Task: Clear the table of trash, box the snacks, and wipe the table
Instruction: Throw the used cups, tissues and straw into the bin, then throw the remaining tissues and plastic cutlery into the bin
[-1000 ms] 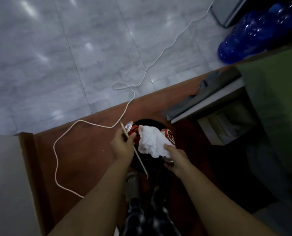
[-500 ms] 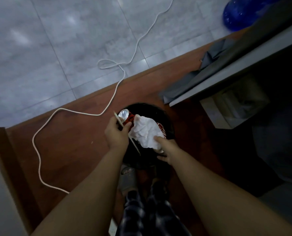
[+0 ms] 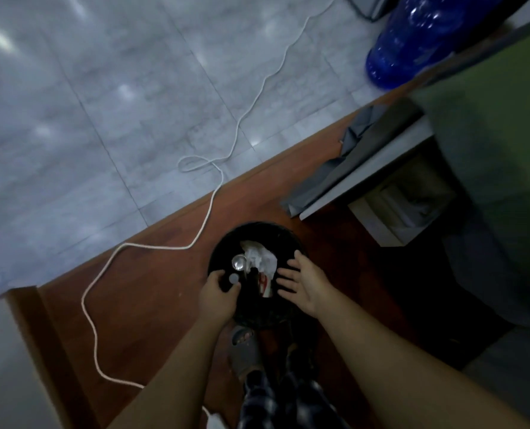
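Two hands hover over the black bin [image 3: 219, 258] on the wooden floor: the left hand [image 3: 217, 294] with fingers loosely curled and holding nothing, the right hand [image 3: 301, 283] spread flat and empty. Cans [image 3: 238, 262] and tissue [image 3: 262, 258] lie inside the bin. Trash disposal appears done; boxing snacks and wiping remain, table unseen.
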Demonstrator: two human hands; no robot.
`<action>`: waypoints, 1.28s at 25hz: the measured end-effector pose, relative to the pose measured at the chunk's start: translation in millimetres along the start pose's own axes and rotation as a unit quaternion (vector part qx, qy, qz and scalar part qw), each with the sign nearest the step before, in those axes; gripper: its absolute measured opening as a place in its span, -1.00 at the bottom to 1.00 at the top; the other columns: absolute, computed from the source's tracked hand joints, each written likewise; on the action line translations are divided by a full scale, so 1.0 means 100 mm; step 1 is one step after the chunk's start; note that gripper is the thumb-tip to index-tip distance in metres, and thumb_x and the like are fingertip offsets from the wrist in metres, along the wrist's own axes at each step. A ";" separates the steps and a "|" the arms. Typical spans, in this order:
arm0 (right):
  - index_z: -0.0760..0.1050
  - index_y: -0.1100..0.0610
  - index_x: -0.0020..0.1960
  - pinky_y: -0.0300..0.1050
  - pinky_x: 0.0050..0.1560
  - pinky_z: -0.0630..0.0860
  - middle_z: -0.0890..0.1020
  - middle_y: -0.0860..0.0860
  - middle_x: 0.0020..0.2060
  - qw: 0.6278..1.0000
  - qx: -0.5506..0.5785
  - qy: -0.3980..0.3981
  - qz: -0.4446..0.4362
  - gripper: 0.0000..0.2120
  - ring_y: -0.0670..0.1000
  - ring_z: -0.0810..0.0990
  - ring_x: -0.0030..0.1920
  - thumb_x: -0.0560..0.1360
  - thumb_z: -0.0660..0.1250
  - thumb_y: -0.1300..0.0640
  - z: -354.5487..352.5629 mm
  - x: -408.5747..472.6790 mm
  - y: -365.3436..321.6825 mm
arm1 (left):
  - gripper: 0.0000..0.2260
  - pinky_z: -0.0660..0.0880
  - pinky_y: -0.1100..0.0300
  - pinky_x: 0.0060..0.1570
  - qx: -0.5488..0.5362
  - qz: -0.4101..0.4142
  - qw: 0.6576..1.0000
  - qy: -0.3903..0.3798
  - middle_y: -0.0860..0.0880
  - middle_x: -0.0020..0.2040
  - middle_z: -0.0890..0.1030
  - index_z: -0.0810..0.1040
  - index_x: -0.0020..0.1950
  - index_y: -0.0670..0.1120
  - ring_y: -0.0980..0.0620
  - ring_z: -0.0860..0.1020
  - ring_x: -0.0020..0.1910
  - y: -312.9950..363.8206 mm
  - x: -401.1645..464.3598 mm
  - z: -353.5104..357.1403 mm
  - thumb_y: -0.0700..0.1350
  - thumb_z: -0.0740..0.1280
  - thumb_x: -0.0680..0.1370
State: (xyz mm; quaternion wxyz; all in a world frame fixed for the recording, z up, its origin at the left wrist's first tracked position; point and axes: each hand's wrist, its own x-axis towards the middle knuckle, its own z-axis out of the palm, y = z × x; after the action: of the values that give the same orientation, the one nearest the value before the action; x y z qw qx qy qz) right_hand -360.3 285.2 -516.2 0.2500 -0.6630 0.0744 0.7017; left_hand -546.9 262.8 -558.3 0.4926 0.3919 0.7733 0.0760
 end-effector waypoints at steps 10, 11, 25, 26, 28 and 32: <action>0.41 0.11 0.31 0.13 0.29 0.44 0.55 0.10 0.21 0.973 0.138 -0.065 -0.175 -0.57 0.12 0.53 0.19 0.62 0.06 -0.13 -0.23 -2.67 -0.48 | -0.78 0.52 0.09 0.08 0.079 0.258 0.962 -0.050 0.07 0.01 0.65 0.58 0.11 -0.04 0.04 0.60 0.04 1.70 -1.63 -1.05 -0.13 0.41 0.47; 0.43 0.08 0.26 0.12 0.27 0.45 0.56 0.09 0.22 0.968 0.143 -0.069 -0.194 -0.60 0.11 0.53 0.20 0.61 0.05 -0.13 -0.32 -2.88 -0.49 | -0.82 0.50 0.10 0.07 0.074 0.294 0.952 -0.051 0.14 -0.04 0.62 0.57 0.07 -0.01 0.07 0.59 0.01 1.91 -1.82 -1.08 -0.16 0.40 0.47; 0.52 0.09 0.09 -0.18 -0.05 0.41 0.59 -0.04 -0.03 0.823 0.107 0.383 -0.405 -0.86 -0.05 0.55 0.04 0.53 0.33 0.11 -3.30 -4.88 0.36 | -0.43 0.45 0.09 0.20 0.188 0.580 0.757 -0.235 0.02 0.18 0.55 0.49 0.24 -0.05 0.02 0.51 0.20 3.46 -4.32 0.66 0.25 0.29 0.33; 0.52 0.08 0.07 -0.18 -0.06 0.43 0.58 -0.01 -0.01 0.814 0.102 0.408 -0.401 -0.85 -0.01 0.55 0.06 0.51 0.36 0.12 -3.55 -4.90 0.49 | -0.37 0.44 0.09 0.21 0.200 0.585 0.750 -0.237 0.00 0.19 0.54 0.48 0.25 -0.06 0.02 0.50 0.21 3.49 -4.47 0.88 0.28 0.27 0.31; 0.51 0.07 0.04 -0.12 0.00 0.45 0.56 0.03 0.01 0.797 0.077 0.464 -0.380 -0.83 0.03 0.53 0.06 0.47 0.40 0.13 -4.00 -4.91 0.73 | -0.29 0.40 0.14 0.20 0.220 0.591 0.735 -0.249 -0.01 0.23 0.50 0.45 0.30 -0.07 0.03 0.46 0.22 3.53 -4.77 1.26 0.31 0.27 0.27; 0.54 0.16 0.11 -0.04 0.15 0.45 0.56 0.09 0.05 0.763 0.013 0.561 -0.321 -0.69 0.07 0.52 0.09 0.40 0.47 0.11 -4.82 -4.82 1.13 | -0.25 0.41 0.07 0.24 0.276 0.612 0.702 -0.237 -0.05 0.36 0.42 0.37 0.38 -0.03 -0.06 0.40 0.33 3.65 -5.07 1.93 0.28 0.38 0.28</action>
State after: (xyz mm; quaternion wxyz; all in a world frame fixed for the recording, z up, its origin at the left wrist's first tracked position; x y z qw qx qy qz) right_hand 17.2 -144.0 -128.0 0.3829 -0.9201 -0.0066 0.0824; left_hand -89.4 114.4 -116.2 0.3743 0.9025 0.2075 0.0489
